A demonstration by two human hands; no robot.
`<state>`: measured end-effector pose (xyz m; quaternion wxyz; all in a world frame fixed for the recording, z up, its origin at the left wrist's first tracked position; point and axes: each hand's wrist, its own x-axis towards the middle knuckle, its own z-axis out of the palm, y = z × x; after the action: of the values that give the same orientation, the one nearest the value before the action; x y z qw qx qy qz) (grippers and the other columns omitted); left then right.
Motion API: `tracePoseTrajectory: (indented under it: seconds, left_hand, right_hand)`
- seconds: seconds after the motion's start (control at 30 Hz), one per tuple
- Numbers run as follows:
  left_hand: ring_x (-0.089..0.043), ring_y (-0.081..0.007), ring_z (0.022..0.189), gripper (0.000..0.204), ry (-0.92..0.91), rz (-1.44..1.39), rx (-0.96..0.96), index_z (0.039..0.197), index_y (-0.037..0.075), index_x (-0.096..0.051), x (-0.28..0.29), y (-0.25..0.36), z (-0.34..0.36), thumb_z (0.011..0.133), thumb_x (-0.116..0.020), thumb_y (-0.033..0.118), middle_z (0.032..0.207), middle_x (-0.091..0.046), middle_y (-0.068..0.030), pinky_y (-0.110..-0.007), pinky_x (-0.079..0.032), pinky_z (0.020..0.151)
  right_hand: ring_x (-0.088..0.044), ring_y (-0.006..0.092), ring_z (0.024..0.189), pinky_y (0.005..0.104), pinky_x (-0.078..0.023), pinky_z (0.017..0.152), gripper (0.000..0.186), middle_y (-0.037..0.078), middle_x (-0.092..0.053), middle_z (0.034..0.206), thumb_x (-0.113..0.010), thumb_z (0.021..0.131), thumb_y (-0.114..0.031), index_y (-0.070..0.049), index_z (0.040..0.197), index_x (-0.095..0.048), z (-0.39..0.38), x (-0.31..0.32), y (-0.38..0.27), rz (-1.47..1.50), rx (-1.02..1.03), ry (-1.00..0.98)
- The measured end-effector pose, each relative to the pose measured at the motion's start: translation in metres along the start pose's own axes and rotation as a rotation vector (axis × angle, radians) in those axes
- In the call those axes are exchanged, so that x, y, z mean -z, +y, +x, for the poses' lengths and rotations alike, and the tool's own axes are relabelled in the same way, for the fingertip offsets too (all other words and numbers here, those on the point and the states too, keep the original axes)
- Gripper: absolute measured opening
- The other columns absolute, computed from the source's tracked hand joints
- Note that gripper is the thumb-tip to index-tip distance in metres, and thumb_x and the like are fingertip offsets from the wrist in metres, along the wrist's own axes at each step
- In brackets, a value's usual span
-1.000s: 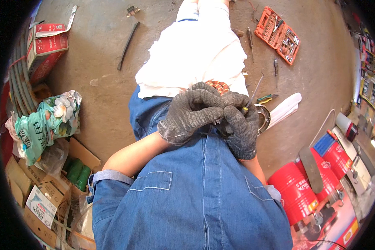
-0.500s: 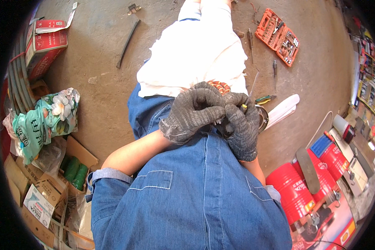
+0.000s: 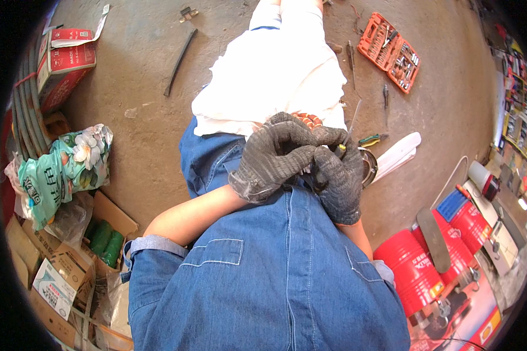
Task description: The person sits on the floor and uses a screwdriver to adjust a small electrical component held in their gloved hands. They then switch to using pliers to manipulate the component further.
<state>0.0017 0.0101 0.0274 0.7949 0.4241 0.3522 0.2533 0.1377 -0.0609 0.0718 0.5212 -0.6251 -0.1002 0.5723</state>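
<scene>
Both my hands wear dark grey knitted gloves and meet at my lap, over the blue denim apron (image 3: 252,257). My left hand (image 3: 275,155) is closed, thumb and fingers pinched together; what they hold is hidden. Close beside it, my right hand (image 3: 338,175) is wrapped round a thin tool with a yellow handle end (image 3: 341,149). Its slim metal shaft sticks up past the fingers; its exact kind is not plain. Just beyond the fingers shows a coil of copper-coloured wire (image 3: 308,120), partly covered by my hands. It lies against the white cloth (image 3: 269,82) over my legs.
An orange socket set case (image 3: 389,51) lies spread on the floor at the far right. Nearer are pliers (image 3: 371,140), a screwdriver (image 3: 386,96) and white strips (image 3: 397,157). Red drums (image 3: 410,269) stand at the right; cardboard boxes (image 3: 70,266) and a green bag (image 3: 47,181) at the left.
My left hand has shifted slightly right, toward the right hand. The right hand and the thin tool have barely moved.
</scene>
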Motion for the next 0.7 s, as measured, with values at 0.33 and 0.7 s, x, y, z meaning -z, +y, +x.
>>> tracePoseTrajectory:
  seconds: [0.33, 0.7]
  left_hand:
    - [-0.060, -0.0174, 0.092, 0.013, -0.059, 0.189, -0.129, 0.090, 0.003, -0.068, -0.003, 0.004, 0.000, 0.081, -0.076, 0.007, 0.096, -0.062, -0.0065, -0.031, -0.051, 0.081]
    - [-0.059, -0.0191, 0.093, 0.014, -0.070, 0.265, -0.148, 0.091, 0.002, -0.068, -0.001, 0.001, 0.000, 0.081, -0.075, 0.009, 0.098, -0.061, -0.0079, -0.032, -0.050, 0.082]
  right_hand:
    - [-0.047, 0.0036, 0.059, 0.0190, -0.041, 0.053, 0.014, 0.001, -0.058, 0.081, -0.062, 0.092, -0.007, 0.000, 0.104, -0.058, -0.002, -0.002, -0.006, 0.153, 0.116, 0.102]
    - [-0.044, 0.0098, 0.055, 0.0224, -0.038, 0.049, 0.018, 0.006, -0.054, 0.074, -0.070, 0.085, -0.014, -0.004, 0.090, -0.055, -0.015, 0.003, -0.028, 0.331, 0.108, -0.168]
